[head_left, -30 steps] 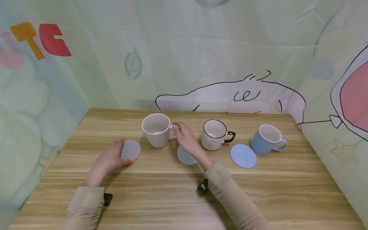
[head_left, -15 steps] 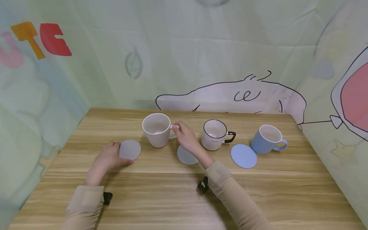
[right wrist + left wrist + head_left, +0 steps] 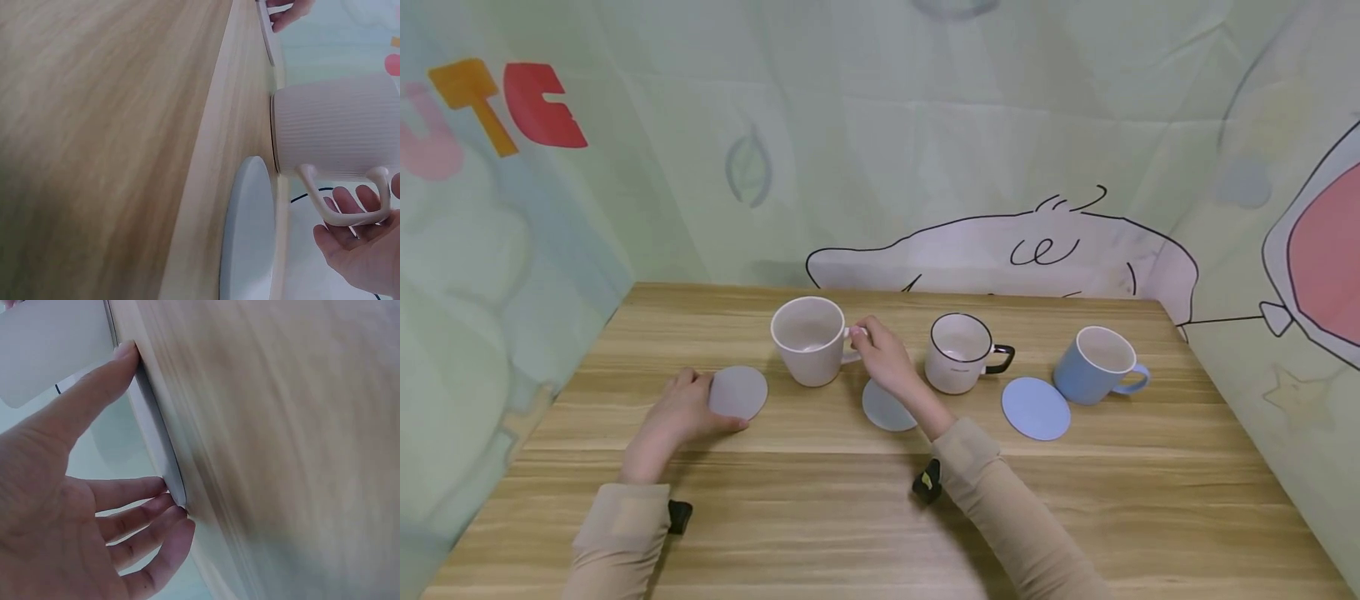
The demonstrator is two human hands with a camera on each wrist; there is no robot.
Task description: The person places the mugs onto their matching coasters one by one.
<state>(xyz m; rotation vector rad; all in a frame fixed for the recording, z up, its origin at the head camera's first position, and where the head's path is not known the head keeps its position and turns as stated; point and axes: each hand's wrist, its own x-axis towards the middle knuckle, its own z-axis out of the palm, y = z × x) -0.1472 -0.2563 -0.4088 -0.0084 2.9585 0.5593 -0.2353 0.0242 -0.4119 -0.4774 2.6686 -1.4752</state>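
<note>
Left hand [image 3: 679, 407], head view: reaches in from the table's [image 3: 805, 517] near edge and pinches a pale gray coaster [image 3: 741, 393] by its rim, thumb on the near side, fingers round the left. Coaster sits toward the far left corner of the table. Right hand [image 3: 887, 358] holds the handle [image 3: 852, 357] of a large white mug [image 3: 808, 350], upright near the far edge, just beside the coaster and apart from it. Second gray coaster [image 3: 887, 408] lies partly hidden below the right wrist. To the right, in order: a white mug with a black rim [image 3: 951, 367], a blue coaster [image 3: 1036, 408], and a blue mug [image 3: 1086, 371] nearest the table's right edge. Both sleeves [image 3: 625, 525] are beige.

Left wrist view: thumb [image 3: 94, 394] at one side of the coaster's rim, fingertips [image 3: 181, 528] at the opposite side, palm away from it. Coaster is seen nearly edge-on; it appears to lie on the table, though contact underneath is hard to judge. Part of the large white mug shows beyond the thumb.

Right wrist view: mug wall is ribbed; fingers curl through the handle loop. Second gray coaster lies flat in front. Left hand shows at the top, at its coaster's rim.
</note>
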